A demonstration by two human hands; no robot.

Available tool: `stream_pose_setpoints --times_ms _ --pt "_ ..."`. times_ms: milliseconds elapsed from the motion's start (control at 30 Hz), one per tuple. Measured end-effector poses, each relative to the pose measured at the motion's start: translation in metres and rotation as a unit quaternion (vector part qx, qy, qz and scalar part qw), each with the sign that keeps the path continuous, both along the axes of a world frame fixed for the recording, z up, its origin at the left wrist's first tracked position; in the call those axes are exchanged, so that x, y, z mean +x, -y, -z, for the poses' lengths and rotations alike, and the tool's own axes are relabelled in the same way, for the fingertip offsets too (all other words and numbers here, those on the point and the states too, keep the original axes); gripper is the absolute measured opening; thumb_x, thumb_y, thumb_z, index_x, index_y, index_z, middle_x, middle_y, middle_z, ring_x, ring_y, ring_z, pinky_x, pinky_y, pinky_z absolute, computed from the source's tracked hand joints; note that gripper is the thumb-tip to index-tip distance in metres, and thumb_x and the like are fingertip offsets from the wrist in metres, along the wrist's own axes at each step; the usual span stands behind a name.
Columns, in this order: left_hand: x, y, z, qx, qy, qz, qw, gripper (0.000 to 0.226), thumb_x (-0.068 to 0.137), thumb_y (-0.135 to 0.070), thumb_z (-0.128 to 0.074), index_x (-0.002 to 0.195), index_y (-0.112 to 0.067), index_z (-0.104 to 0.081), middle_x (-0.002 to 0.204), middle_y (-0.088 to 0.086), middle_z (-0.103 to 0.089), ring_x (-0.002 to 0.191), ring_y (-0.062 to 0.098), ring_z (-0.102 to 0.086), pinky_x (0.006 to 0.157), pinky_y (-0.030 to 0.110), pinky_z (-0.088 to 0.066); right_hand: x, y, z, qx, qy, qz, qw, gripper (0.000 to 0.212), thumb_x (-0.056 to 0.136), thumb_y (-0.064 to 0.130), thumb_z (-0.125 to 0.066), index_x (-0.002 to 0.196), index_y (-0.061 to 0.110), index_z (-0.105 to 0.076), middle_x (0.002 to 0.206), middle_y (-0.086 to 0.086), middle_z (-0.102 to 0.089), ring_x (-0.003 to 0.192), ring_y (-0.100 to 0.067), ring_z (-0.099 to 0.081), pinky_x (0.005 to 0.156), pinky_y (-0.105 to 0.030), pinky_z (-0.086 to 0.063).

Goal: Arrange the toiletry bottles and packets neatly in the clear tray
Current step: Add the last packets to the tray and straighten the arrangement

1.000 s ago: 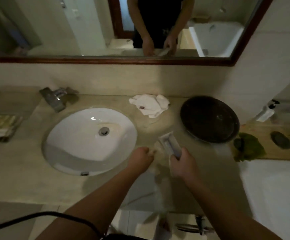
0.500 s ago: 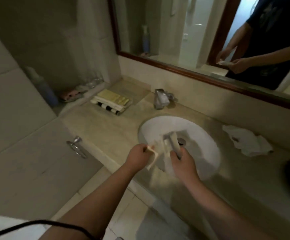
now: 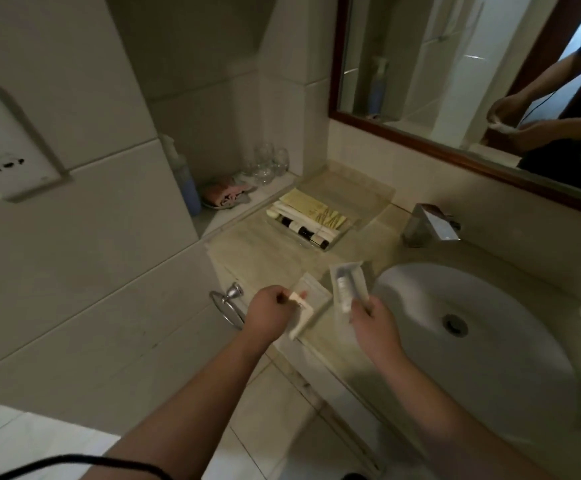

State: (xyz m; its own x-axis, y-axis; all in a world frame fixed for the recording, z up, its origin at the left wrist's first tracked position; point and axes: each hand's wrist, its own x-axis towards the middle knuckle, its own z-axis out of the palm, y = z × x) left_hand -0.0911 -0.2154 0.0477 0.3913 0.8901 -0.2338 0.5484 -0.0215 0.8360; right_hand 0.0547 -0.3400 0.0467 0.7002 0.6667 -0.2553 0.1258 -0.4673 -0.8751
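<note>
My left hand grips a small clear packet with a pale item inside, over the counter's front edge. My right hand holds a second packet with a small white tube in it, just left of the sink. The clear tray sits farther back on the counter near the corner. Its left part holds yellow packets and small dark-capped bottles lying side by side; its right part looks bare.
A white sink lies to the right, with a chrome faucet behind it. A ledge at the back left carries glasses, a blue bottle and a pink cloth. A towel ring hangs on the wall below the counter.
The view has swung left from the dark bowl and sink toward the corner tray. Both hands have kept their packets and moved left with it, nearer the tray.
</note>
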Motion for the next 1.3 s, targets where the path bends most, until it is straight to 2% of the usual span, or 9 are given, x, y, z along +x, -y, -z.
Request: stream_pose_setpoints --times_ms 233,333,467,633,767,867,1000,1100,1300 --pt "0.03 -0.066 0.003 -0.044 0.017 -0.049 0.998 0.02 0.076 -0.031 -0.074 0.073 -0.012 -0.068 0.079 0.011 -0.073 0.075 0.026 -0.07 0.072 0.04 -0.057 0.029 -0.068 0.013 -0.006 0.001 0.002 1.0 0.019 0.097 0.027 -0.051 0.096 0.009 -0.058 0.086 -0.011 -0.064 0.076 -0.024 -0.061 0.062 -0.033 -0.046" --pt "0.044 -0.096 -0.001 -0.046 0.008 -0.05 0.998 0.012 0.079 -0.022 -0.071 0.079 -0.01 -0.071 0.083 0.013 -0.072 0.079 0.028 -0.069 0.076 0.043 -0.058 0.044 -0.097 0.017 -0.002 -0.039 -0.003 0.999 0.019 0.099 0.031 -0.049 0.104 0.014 -0.057 0.094 -0.007 -0.064 0.085 -0.022 -0.063 0.076 -0.043 -0.055" --pt "0.068 -0.137 -0.01 -0.097 0.034 -0.075 0.992 0.01 0.081 -0.013 -0.069 0.077 -0.004 -0.068 0.073 0.01 -0.066 0.063 0.018 -0.059 0.05 0.024 -0.047 0.063 -0.133 0.022 -0.007 -0.068 -0.006 0.998 0.015 0.099 0.031 -0.049 0.104 0.018 -0.056 0.097 -0.006 -0.064 0.09 -0.024 -0.063 0.085 -0.047 -0.053" --pt "0.101 -0.172 -0.007 -0.132 0.023 -0.084 0.987 0.017 0.079 -0.018 -0.071 0.064 -0.013 -0.063 0.059 0.004 -0.057 0.051 0.014 -0.048 0.049 0.022 -0.037 0.086 -0.159 0.03 -0.01 -0.05 0.053 0.997 0.02 0.098 0.025 -0.053 0.105 0.008 -0.062 0.095 -0.012 -0.066 0.092 -0.033 -0.064 0.077 -0.038 -0.049" --pt "0.128 -0.203 0.001 -0.146 0.009 -0.058 0.987 0.011 0.077 -0.014 -0.071 0.069 -0.01 -0.065 0.057 0.003 -0.056 0.048 0.013 -0.049 0.04 0.017 -0.035 0.099 -0.172 0.026 -0.036 -0.031 0.061 0.997 0.027 0.097 0.042 -0.05 0.089 0.019 -0.061 0.087 -0.003 -0.065 0.077 -0.017 -0.061 0.068 -0.037 -0.052" --pt "0.153 -0.223 0.01 -0.15 -0.012 -0.037 0.988 0.022 0.075 -0.014 -0.073 0.092 -0.002 -0.068 0.076 0.006 -0.063 0.067 0.018 -0.059 0.057 0.023 -0.048 0.11 -0.186 0.024 -0.053 -0.024 0.098 0.994 0.031 0.096 0.048 -0.049 0.09 0.018 -0.057 0.085 -0.001 -0.062 0.071 -0.012 -0.057 0.058 -0.029 -0.042" --pt "0.188 -0.239 0.02 -0.175 -0.028 0.01 0.984 0.022 0.076 -0.016 -0.072 0.092 -0.002 -0.066 0.096 0.015 -0.069 0.083 0.026 -0.067 0.077 0.038 -0.058 0.115 -0.194 0.031 -0.076 -0.034 0.157 0.984 0.018 0.098 0.034 -0.05 0.091 0.019 -0.056 0.088 -0.006 -0.063 0.076 -0.022 -0.063 0.065 -0.04 -0.056" --pt "0.213 -0.247 0.029 -0.203 -0.035 0.035 0.978 0.017 0.078 -0.018 -0.07 0.087 -0.007 -0.062 0.096 0.01 -0.069 0.08 0.024 -0.066 0.073 0.035 -0.058 0.116 -0.197 0.028 -0.084 -0.011 0.184 0.979 0.015 0.099 0.028 -0.049 0.089 0.019 -0.055 0.086 -0.009 -0.063 0.073 -0.022 -0.063 0.058 -0.032 -0.052" --pt "0.235 -0.257 0.041 -0.217 -0.057 0.027 0.974 0.02 0.082 -0.02 -0.065 0.097 -0.007 -0.063 0.095 0.007 -0.066 0.078 0.022 -0.061 0.07 0.03 -0.053 0.117 -0.198 0.022 -0.088 0.012 0.226 0.97 0.013 0.099 0.027 -0.05 0.089 0.02 -0.054 0.087 -0.007 -0.061 0.077 -0.023 -0.063 0.066 -0.038 -0.056"
